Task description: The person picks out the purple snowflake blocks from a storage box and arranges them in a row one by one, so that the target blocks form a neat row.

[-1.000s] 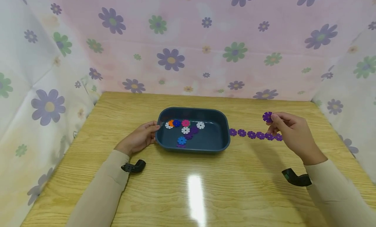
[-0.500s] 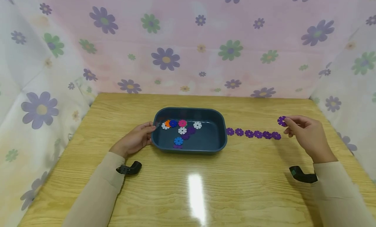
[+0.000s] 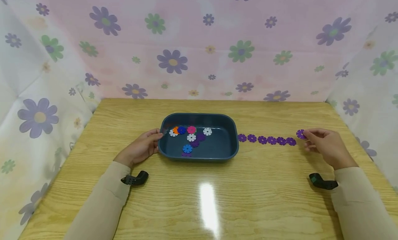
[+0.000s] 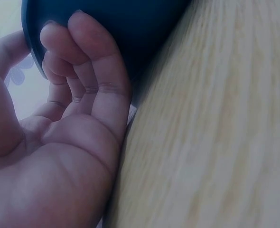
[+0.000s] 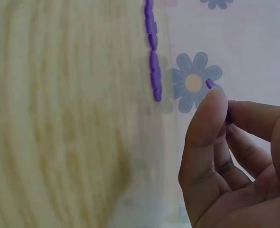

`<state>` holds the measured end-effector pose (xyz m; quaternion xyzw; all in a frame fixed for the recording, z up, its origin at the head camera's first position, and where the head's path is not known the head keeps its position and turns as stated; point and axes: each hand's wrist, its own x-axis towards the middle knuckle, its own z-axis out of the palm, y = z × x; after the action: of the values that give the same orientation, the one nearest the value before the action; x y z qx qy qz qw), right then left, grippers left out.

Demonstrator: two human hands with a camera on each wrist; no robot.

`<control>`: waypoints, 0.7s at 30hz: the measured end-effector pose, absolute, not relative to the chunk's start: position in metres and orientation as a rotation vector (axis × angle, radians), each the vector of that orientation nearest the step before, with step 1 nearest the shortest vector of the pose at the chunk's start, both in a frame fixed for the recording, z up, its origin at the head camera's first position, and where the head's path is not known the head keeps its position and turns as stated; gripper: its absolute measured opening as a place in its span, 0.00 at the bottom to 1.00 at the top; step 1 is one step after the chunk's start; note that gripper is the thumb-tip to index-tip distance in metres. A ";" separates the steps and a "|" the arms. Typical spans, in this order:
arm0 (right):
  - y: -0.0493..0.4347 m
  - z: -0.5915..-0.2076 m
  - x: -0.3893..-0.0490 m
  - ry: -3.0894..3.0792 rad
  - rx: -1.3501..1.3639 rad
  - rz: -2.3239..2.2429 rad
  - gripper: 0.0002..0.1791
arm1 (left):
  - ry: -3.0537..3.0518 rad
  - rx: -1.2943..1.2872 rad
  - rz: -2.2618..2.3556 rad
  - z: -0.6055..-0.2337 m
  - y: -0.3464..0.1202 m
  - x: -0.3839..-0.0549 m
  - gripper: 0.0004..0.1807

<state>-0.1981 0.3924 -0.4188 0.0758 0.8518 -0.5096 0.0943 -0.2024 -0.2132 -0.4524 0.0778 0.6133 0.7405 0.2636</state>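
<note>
My left hand grips the left end of a dark blue plastic tub, thumb over the rim and fingers against the outer wall. In the left wrist view the curled fingers press the tub's side. Between thumb and forefinger, my right hand pinches a purple notched disc. Only a sliver of that disc shows in the right wrist view, above the table. A row of several purple discs runs from the tub's right side towards the right hand, its last disc just left of the held one.
Inside the tub lie several loose discs, among them a white one, a pink one, a blue one and an orange one. A flowered cloth walls the wooden table at the back and sides.
My right hand has carried the purple disc rightwards past the row's end and then lowered it close to the table. The left hand keeps its grip on the tub.
</note>
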 end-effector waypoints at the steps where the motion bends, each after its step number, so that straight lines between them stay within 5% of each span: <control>1: 0.393 -0.420 -0.198 2.510 0.235 -1.510 0.18 | 1.660 0.211 2.000 -0.452 -0.213 -0.202 0.12; 21: 0.403 -0.440 -0.201 2.609 0.257 -1.284 0.31 | 1.651 0.211 2.005 -0.453 -0.214 -0.203 0.11</control>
<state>-0.2013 0.4026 -0.4404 0.0873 0.8882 -0.4372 0.1108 -0.2028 -0.2135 -0.4534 0.0782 0.6110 0.7420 0.2647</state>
